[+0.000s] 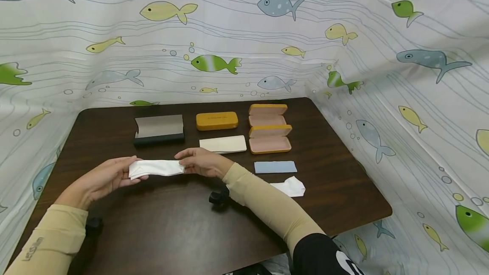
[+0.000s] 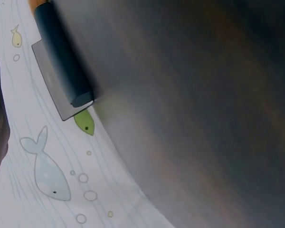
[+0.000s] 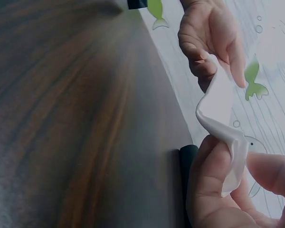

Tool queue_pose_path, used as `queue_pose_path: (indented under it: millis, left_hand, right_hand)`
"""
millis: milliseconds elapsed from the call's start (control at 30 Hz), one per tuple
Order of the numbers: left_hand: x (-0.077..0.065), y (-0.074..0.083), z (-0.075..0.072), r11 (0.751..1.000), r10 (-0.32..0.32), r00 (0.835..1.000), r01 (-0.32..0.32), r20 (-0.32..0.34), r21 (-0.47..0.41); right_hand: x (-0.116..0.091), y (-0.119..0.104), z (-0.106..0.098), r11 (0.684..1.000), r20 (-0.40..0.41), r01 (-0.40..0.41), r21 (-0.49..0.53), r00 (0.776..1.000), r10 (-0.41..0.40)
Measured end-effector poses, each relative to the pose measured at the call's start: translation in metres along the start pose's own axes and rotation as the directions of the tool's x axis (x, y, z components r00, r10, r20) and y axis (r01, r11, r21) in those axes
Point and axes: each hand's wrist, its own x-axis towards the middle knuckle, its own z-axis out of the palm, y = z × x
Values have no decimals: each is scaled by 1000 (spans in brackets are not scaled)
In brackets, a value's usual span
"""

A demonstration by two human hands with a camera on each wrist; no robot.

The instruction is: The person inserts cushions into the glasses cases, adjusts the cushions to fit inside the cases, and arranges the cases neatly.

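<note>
A white folded cloth stretches lengthwise between both hands, above the near left half of the table. My left hand holds its left end, thumb on top and fingers underneath. At the other end, my right hand grips the cloth with fingers and thumb. In the right wrist view the cloth looks bent and loosely folded, running from the left hand down to the right fingers. Just beyond the hands stands an open dark glasses case with a grey lining. The left wrist view does not show the cloth.
Behind the right hand lies a cream folded cloth, with a shut yellow glasses case farther back. Two open yellow cases with pink lining stand to the right. Nearer are a light blue cloth and another white cloth, partly behind the right forearm.
</note>
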Motion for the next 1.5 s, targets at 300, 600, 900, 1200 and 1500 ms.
queue_pose_path:
  millis: [300,600,900,1200,1500]
  left_hand:
    - [-1,5,-12,999,3,999,-1,52,-34]
    - [12,11,-16,992,41,996,-30,84,-119]
    - [18,18,-25,980,64,992,-42,107,-194]
    - [26,29,-37,984,33,999,-35,-16,-176]
    - [29,31,-54,979,3,999,-14,-54,-206]
  right_hand:
    - [9,-5,-2,995,-23,-25,98,999,28]
    - [14,-18,-5,987,-26,7,161,1000,-3]
    - [22,-34,-5,992,-51,9,123,999,-3]
    - [42,-53,-14,995,-53,9,95,999,-4]
    - [59,-64,-11,998,-65,9,69,998,-4]
